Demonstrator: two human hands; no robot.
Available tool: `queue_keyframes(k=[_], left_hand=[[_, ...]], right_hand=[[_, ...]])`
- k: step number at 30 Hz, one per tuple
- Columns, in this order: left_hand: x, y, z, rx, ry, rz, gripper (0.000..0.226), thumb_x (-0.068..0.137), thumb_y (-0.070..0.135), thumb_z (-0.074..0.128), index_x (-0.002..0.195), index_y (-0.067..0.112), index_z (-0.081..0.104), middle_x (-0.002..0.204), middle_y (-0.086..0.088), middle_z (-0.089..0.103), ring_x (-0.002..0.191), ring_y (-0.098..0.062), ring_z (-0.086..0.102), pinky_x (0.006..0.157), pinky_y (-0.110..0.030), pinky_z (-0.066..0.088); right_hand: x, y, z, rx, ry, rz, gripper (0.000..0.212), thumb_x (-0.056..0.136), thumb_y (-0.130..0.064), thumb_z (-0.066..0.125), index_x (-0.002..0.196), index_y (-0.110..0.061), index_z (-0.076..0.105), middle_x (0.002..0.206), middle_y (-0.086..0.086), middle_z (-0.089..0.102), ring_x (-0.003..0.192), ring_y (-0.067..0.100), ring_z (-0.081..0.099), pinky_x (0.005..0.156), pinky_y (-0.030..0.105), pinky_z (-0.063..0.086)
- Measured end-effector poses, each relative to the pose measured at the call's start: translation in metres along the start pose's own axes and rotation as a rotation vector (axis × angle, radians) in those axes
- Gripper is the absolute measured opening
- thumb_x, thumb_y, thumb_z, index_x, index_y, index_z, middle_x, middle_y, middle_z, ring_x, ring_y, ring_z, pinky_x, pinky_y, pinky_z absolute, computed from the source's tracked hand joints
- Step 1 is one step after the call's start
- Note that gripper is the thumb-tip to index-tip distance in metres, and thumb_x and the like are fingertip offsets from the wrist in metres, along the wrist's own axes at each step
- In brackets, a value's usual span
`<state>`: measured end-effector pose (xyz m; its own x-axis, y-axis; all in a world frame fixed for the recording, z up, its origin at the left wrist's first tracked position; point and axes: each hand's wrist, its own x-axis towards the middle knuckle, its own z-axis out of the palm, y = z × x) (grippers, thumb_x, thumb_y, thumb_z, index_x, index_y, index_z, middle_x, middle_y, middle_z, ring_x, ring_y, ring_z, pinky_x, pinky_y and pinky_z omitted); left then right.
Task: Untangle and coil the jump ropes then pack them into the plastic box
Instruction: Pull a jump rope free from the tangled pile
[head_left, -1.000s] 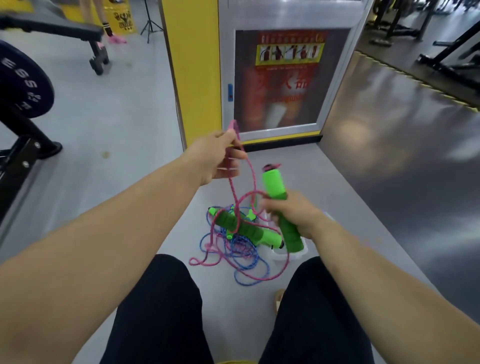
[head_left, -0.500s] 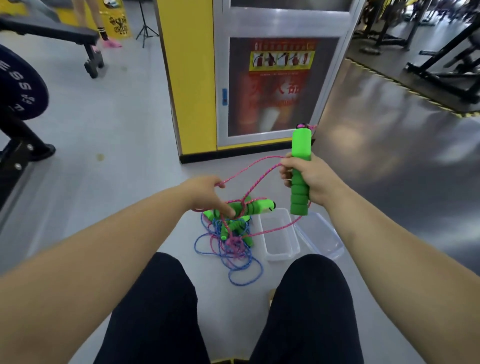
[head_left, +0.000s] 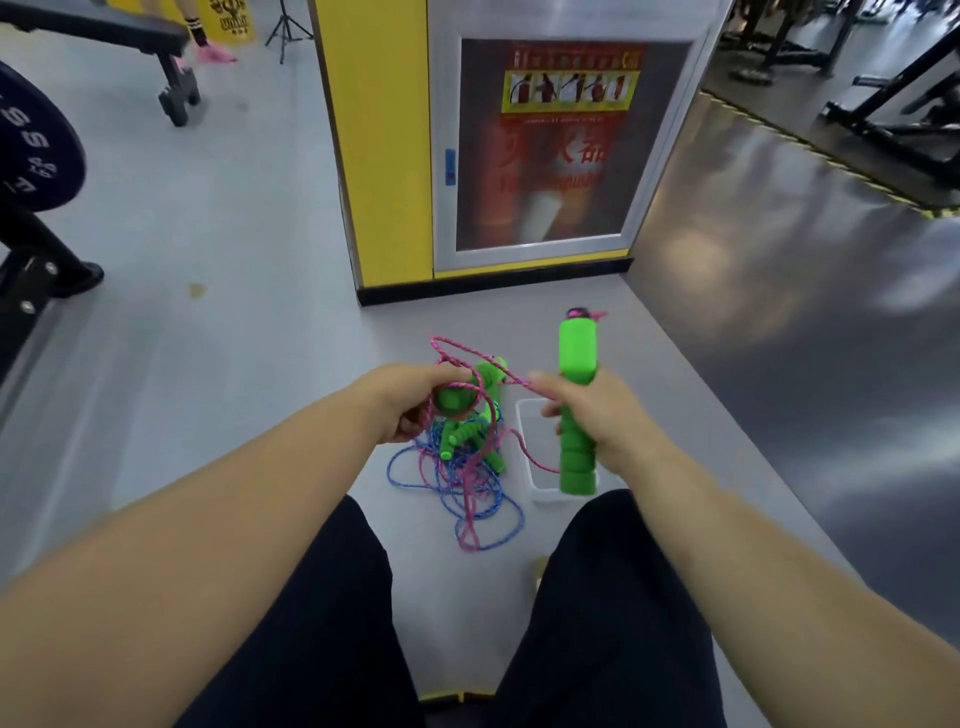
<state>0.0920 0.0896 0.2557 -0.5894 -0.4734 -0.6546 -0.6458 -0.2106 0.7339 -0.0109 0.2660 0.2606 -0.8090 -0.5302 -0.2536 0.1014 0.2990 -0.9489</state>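
My right hand (head_left: 587, 415) clenches one green handle (head_left: 575, 353) upright, cord end up. My left hand (head_left: 410, 400) grips a second handle (head_left: 457, 397) pointing away, with pink rope (head_left: 441, 342) looped over it. The tangle (head_left: 467, 483) lies on the floor (head_left: 234, 338) between my knees — just left of the plastic box (head_left: 540, 431). The weight plate (head_left: 31, 150) reads "SS" (cabinet poster (head_left: 566, 93) blurred). There is open floor to the left.

Grey gym floor (head_left: 234, 234), yellow pillar (head_left: 382, 156), glazed cabinet (head_left: 561, 150)

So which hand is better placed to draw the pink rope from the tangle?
Probably left: the left hand grips pink rope right above the tangle; the right hand holds a green handle upright.
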Motion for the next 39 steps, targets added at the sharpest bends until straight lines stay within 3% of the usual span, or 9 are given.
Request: queue_keyframes(k=[3,8,13,16,19,24,29,35,39], left_hand=[[-0.005,0.005,0.013,-0.075,-0.024,-0.030,0.034,0.072,0.049,0.073,0.069,0.020,0.056,0.070,-0.004,0.047,0.049,-0.009,0.026,0.042,-0.016,0.022],[-0.011,0.009,0.016,-0.134,0.017,0.007,0.035,0.074,0.042,0.074,0.062,0.018,0.052,0.059,-0.001,0.039,0.049,-0.010,0.029,0.048,-0.020,0.024],[-0.015,0.004,0.008,-0.249,0.030,-0.031,0.027,0.076,0.027,0.076,0.065,0.014,0.055,0.051,0.002,0.038,0.048,-0.010,0.028,0.049,-0.022,0.023],[-0.015,0.004,0.012,-0.258,0.028,-0.027,0.022,0.075,0.024,0.077,0.070,0.013,0.058,0.048,0.002,0.044,0.045,-0.010,0.030,0.042,-0.018,0.024],[-0.018,0.007,0.009,-0.284,0.025,-0.002,0.024,0.079,0.026,0.074,0.069,0.014,0.055,0.051,0.001,0.038,0.044,-0.010,0.028,0.036,-0.014,0.021],[-0.032,0.010,-0.008,-0.033,0.065,0.155,0.024,0.075,0.023,0.077,0.080,0.010,0.057,0.057,-0.001,0.035,0.041,-0.011,0.025,0.036,-0.017,0.019],[-0.047,0.023,0.001,0.148,0.071,0.312,0.019,0.071,0.017,0.079,0.084,0.018,0.065,0.075,-0.004,0.064,0.065,-0.015,0.059,0.054,-0.025,0.048],[-0.043,0.021,0.000,-0.259,0.087,0.424,0.041,0.073,0.002,0.076,0.106,0.014,0.053,0.095,-0.009,0.067,0.079,-0.022,0.067,0.078,-0.038,0.057],[-0.038,0.008,0.010,-0.642,-0.088,0.350,0.044,0.078,0.012,0.072,0.115,0.008,0.048,0.099,-0.011,0.065,0.078,-0.022,0.066,0.067,-0.036,0.058]], right_hand=[[-0.019,0.001,0.028,0.064,-0.144,-0.034,0.024,0.073,-0.016,0.077,0.083,-0.013,0.056,0.062,-0.003,0.055,0.047,0.005,0.051,0.046,0.018,0.042],[-0.012,-0.004,0.035,0.007,-0.082,-0.101,0.024,0.073,-0.004,0.074,0.077,-0.017,0.055,0.054,-0.009,0.055,0.043,0.001,0.048,0.046,0.016,0.040],[-0.006,-0.007,0.023,0.063,-0.096,-0.107,0.031,0.078,-0.017,0.073,0.102,-0.012,0.056,0.079,0.000,0.060,0.063,0.009,0.058,0.057,0.022,0.045],[-0.008,-0.008,0.029,0.070,-0.212,-0.068,0.026,0.078,-0.017,0.073,0.095,-0.012,0.055,0.072,-0.002,0.061,0.057,0.014,0.058,0.048,0.020,0.044],[-0.007,-0.001,0.030,-0.054,-0.104,-0.024,0.021,0.077,-0.007,0.071,0.083,-0.012,0.051,0.067,0.005,0.055,0.053,0.015,0.054,0.044,0.019,0.043],[0.007,0.000,0.009,0.375,0.025,-0.010,0.010,0.081,0.001,0.063,0.080,-0.006,0.056,0.078,0.011,0.061,0.066,0.018,0.058,0.060,0.026,0.049],[0.000,-0.005,0.028,0.046,-0.104,-0.188,0.032,0.074,-0.012,0.076,0.101,-0.009,0.060,0.096,0.007,0.068,0.082,0.015,0.063,0.070,0.025,0.054],[0.001,-0.007,0.039,0.103,0.019,-0.176,0.023,0.075,-0.008,0.074,0.084,-0.010,0.052,0.067,0.000,0.054,0.059,0.010,0.051,0.054,0.017,0.045],[-0.007,-0.014,0.044,0.358,-0.119,-0.121,0.024,0.078,-0.004,0.070,0.096,0.000,0.055,0.078,0.011,0.058,0.066,0.015,0.059,0.058,0.022,0.052]])
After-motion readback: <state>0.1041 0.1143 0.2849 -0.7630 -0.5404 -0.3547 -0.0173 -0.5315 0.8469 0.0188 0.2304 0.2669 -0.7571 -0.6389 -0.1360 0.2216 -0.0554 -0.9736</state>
